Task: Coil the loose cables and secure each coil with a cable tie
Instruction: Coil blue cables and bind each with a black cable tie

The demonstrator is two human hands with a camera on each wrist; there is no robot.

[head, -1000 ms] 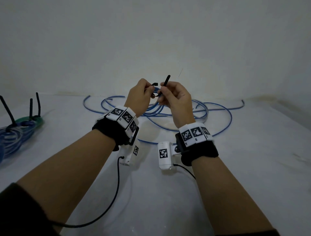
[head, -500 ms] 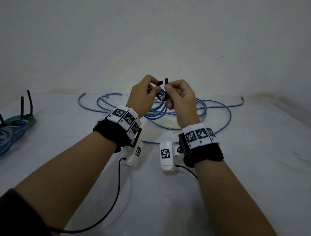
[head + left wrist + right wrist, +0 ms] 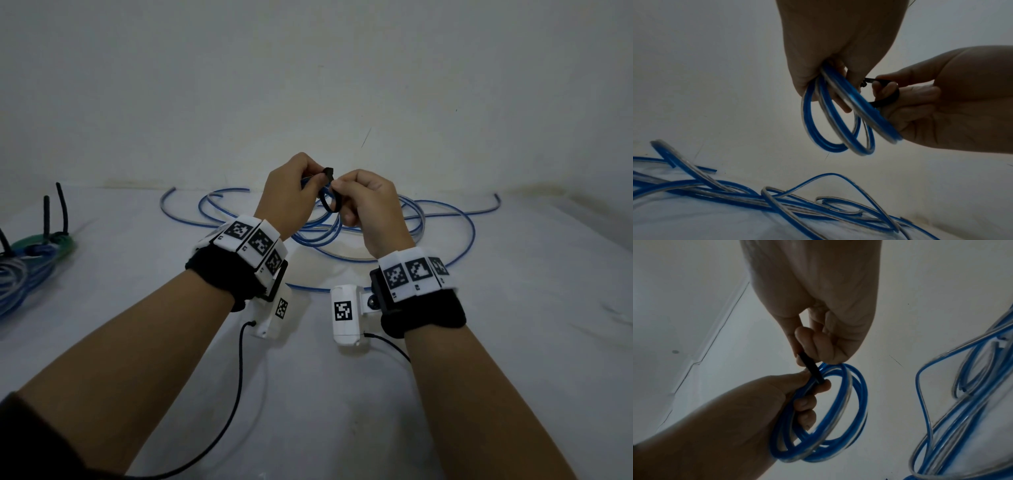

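Held above the table (image 3: 342, 394): blue coil (image 3: 838, 123) gripped in curled left hand (image 3: 291, 195) fingers; black cable tie (image 3: 330, 195) looped round it, pinched by right hand (image 3: 370, 209) fingers. Wristband tags (image 3: 416, 272) marked "B1", "B2".

Your forearms extend forward from the lower corners of the head view and converge toward the centre, raised above the surface. Each wrist carries a black band with white marker tiles and a white camera module mounted beneath it. Your left hand (image 3: 291, 192) is positioned with its back toward you, fingers (image 3: 805, 404) curled inward, thumb and forefinger pinched at the top. Your right hand (image 3: 368, 205) sits just beside it, knuckles up, fingers (image 3: 920, 95) curled toward the palm, thumb and forefinger pressed together in a pinch. The fingertips of both hands meet at the centre, nearly touching. Both wrists are bent slightly inward
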